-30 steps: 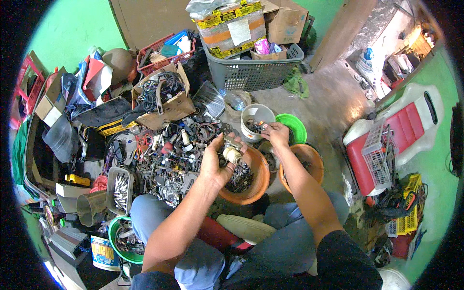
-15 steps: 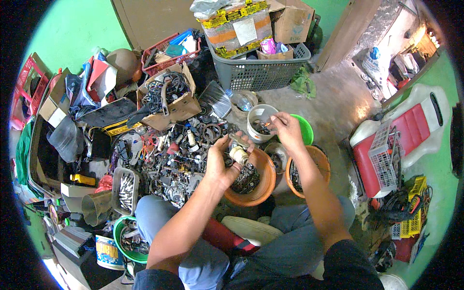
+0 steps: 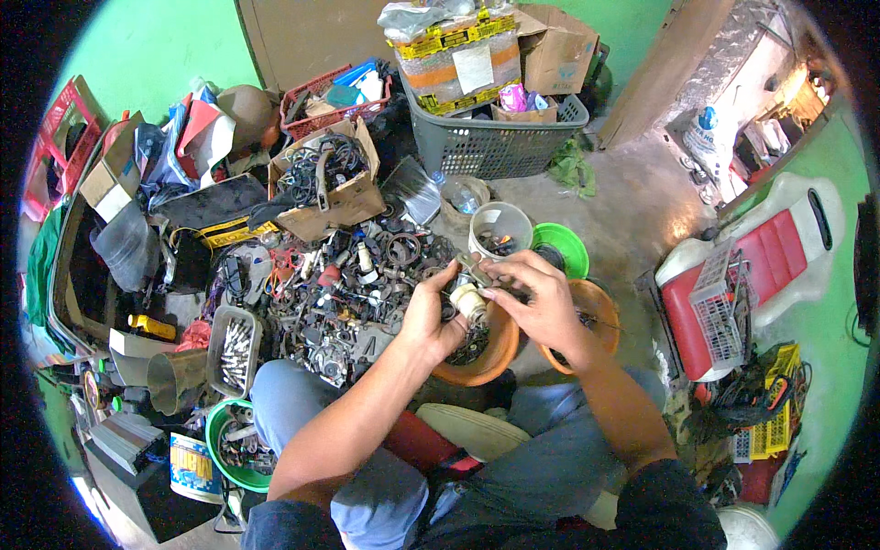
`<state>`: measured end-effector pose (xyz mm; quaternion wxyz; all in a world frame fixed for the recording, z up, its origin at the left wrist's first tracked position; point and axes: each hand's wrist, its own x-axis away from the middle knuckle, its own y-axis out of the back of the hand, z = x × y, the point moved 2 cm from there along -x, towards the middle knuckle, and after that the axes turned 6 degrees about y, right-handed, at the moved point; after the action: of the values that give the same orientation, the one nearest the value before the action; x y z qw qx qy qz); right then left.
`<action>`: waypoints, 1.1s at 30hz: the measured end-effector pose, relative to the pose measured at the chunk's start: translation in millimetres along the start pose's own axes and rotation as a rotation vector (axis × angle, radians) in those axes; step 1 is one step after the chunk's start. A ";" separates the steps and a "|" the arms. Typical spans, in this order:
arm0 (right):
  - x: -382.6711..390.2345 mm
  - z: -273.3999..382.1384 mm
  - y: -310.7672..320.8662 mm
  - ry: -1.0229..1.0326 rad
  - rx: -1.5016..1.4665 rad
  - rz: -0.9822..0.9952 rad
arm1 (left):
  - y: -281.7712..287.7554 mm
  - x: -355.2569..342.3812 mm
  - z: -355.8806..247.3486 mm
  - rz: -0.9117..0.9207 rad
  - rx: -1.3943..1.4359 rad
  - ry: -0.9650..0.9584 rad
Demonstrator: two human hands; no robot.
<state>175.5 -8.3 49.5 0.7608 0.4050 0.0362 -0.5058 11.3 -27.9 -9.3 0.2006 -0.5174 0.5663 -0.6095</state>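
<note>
The left hand (image 3: 438,316) grips a cream part (image 3: 468,302) at frame centre, above the orange bowl (image 3: 501,351). The right hand (image 3: 539,298), fingers curled, has come from beside the white bucket (image 3: 501,221) to this part; its grip is unconfirmed. Both hands now attend to one item. A heap of metal parts (image 3: 335,298) lies left of centre.

Held part (image 3: 468,301) between left hand (image 3: 433,312) and right hand (image 3: 539,301), over left bowl (image 3: 504,346); right bowl (image 3: 603,306) stands right of that. Parts heap (image 3: 335,298) left of both, tray (image 3: 218,350) at its left edge, cable carton (image 3: 335,211) behind it; bucket (image 3: 501,217) and basin (image 3: 572,243) behind the bowls, large basket (image 3: 500,145) farther back. Far right: seat (image 3: 788,238) (crate (image 3: 720,295) on or against it, unclear which).
</note>
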 end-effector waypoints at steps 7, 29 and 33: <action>4.5 -4.4 -6.2 0.037 0.009 -0.029 | -2.3 10.5 -1.7 0.022 -0.032 0.013; 12.0 -33.5 -11.2 -0.519 -0.724 -0.171 | -8.7 15.7 -1.0 0.032 0.020 0.074; 12.4 -39.9 -9.9 -0.508 -0.775 -0.177 | -8.7 15.4 -1.1 0.011 0.006 0.005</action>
<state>187.7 7.0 11.3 0.7947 -0.0501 0.0691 -0.6010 7.5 -37.7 4.9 0.2038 -0.5121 0.5679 -0.6113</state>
